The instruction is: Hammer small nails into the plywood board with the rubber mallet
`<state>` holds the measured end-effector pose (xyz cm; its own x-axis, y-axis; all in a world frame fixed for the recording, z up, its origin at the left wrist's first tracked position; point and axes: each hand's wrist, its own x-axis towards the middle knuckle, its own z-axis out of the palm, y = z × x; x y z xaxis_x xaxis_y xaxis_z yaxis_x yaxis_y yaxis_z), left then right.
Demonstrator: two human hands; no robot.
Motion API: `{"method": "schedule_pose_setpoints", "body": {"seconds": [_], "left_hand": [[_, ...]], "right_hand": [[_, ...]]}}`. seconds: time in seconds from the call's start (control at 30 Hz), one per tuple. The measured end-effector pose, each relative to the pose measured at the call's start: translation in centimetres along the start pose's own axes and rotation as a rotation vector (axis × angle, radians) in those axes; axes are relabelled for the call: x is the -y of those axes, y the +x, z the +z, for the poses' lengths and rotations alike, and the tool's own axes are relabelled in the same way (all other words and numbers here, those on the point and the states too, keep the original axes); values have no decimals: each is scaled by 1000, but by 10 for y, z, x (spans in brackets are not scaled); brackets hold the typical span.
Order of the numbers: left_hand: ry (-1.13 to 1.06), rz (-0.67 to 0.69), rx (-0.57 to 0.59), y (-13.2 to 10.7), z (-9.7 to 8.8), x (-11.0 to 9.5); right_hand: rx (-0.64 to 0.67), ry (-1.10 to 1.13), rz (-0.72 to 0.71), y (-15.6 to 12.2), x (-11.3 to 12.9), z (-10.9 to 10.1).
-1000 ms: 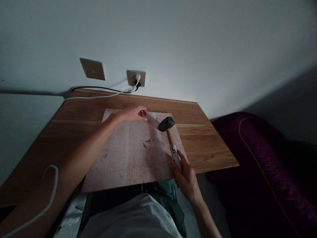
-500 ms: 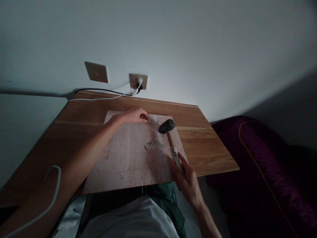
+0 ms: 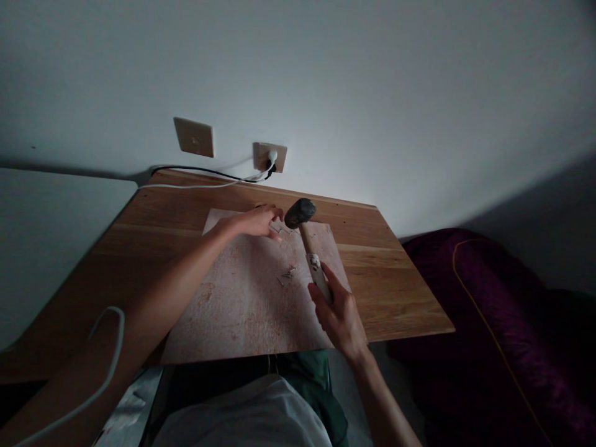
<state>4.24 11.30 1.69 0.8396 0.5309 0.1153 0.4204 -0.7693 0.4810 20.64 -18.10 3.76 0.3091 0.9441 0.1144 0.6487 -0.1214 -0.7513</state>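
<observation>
My right hand [image 3: 339,310] is wrapped round the pale handle of a hammer [image 3: 313,254]. The hammer's dark head [image 3: 300,213] is raised above the far part of a mottled, pinkish-white board [image 3: 242,298]. Over that board's far edge is my left hand [image 3: 261,221], its thumb and index finger apart. A thin nail [image 3: 276,229] shows by those fingertips, and I see no firm grip on it. More thin nails lie or stand near the far edge, too small to tell which. A small pile of loose nails [image 3: 288,273] rests mid-board.
The board lies on a wooden tabletop [image 3: 382,279] against a pale wall. A socket [image 3: 270,156] with plugs and cables [image 3: 200,185] is behind it, beside a wall plate [image 3: 194,137]. Purple fabric-covered furniture [image 3: 484,335] stands right; a white panel [image 3: 60,242] stands left.
The hammer has risen and moved left, its head now close to my left hand. My left thumb and index finger have parted from a pinch. The view has shifted slightly.
</observation>
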Motion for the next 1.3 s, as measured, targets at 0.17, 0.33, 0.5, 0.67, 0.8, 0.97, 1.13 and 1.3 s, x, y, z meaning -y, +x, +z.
{"method": "schedule_pose_setpoints", "body": {"seconds": [0.17, 0.33, 0.5, 0.67, 0.8, 0.97, 1.13, 1.3], "left_hand": [[-41, 17, -5, -2, -2, -1], [-120, 24, -5, 2, 7, 0], [-161, 42, -10, 3, 10, -1], [-117, 44, -6, 2, 8, -1], [-94, 46, -50, 2, 9, 0], [-154, 65, -23, 4, 12, 5], [-196, 113, -43, 6, 16, 8], [-86, 44, -27, 1, 5, 1]], "right_hand": [[83, 7, -13, 14, 9, 2], [49, 60, 27, 6, 4, -2], [15, 74, 25, 1, -2, -2], [27, -3, -3, 5, 1, 1], [36, -64, -66, 7, 4, 4], [27, -18, -38, 1, 2, 3], [14, 6, -6, -1, 5, 0], [49, -33, -11, 7, 9, -2]]}}
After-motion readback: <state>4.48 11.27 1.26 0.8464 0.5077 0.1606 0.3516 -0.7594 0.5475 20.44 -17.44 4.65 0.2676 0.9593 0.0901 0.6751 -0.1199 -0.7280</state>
